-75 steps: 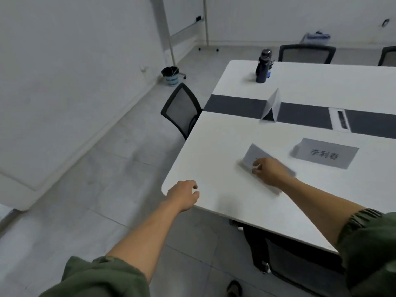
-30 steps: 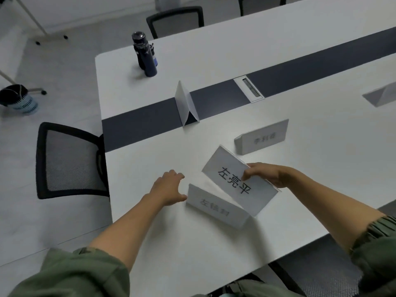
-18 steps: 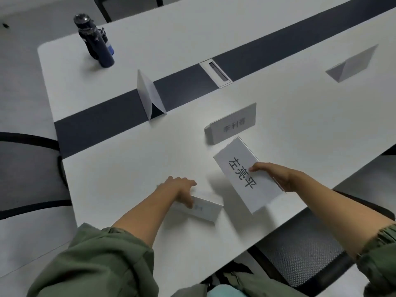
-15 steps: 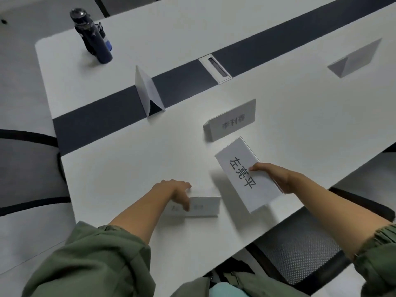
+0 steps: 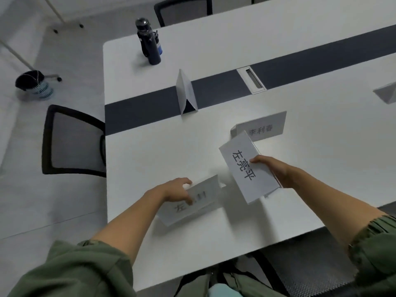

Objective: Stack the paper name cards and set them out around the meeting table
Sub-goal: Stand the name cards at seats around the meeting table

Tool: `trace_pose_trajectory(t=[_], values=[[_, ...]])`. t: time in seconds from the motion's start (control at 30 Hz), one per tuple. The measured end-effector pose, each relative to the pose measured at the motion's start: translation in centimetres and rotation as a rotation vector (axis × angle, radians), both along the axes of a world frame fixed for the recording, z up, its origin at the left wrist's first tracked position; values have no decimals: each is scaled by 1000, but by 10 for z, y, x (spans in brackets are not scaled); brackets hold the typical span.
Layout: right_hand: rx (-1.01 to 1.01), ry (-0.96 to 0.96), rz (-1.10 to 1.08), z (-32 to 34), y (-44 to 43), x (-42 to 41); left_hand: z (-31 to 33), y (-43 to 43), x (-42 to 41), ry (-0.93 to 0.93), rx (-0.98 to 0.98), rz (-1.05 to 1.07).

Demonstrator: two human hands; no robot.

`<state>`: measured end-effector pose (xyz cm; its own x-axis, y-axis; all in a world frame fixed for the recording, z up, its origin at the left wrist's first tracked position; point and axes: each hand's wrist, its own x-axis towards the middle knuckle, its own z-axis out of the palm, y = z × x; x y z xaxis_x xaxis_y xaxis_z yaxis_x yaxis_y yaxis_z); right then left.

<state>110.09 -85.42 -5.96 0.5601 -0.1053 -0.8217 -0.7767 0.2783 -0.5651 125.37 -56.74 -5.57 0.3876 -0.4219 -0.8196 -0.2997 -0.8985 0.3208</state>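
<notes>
My right hand [image 5: 276, 171] grips a folded white name card [image 5: 246, 170] with black characters and holds it tilted just above the white meeting table [image 5: 150, 151]. My left hand [image 5: 175, 190] pinches the top of a second name card [image 5: 192, 200] that stands on the table near the front edge, its print blurred. A third printed card [image 5: 263, 127] stands behind the held one. Another folded card [image 5: 185, 93] stands edge-on upon the dark centre strip. A further card [image 5: 386, 94] shows at the right edge.
A dark blue water bottle [image 5: 150, 42] stands at the far left of the table. A cable hatch [image 5: 252, 81] sits in the dark strip. Black mesh chairs stand at the left end [image 5: 72, 140] and far side [image 5: 182, 9]. A bin [image 5: 33, 84] is on the floor.
My left hand has closed on the card near the front edge and turned it to face me. My right hand keeps its card, raised slightly toward the third card. The view shifted right.
</notes>
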Motion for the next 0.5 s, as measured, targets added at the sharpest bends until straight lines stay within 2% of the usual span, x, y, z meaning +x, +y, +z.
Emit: trace_pose_trajectory(t=[0.23, 0.5], values=[[-98, -194, 217, 61, 55, 74, 58, 89, 19, 2, -171, 363], [-156, -252, 459, 92, 210, 129, 83, 273, 1, -70, -293, 708]])
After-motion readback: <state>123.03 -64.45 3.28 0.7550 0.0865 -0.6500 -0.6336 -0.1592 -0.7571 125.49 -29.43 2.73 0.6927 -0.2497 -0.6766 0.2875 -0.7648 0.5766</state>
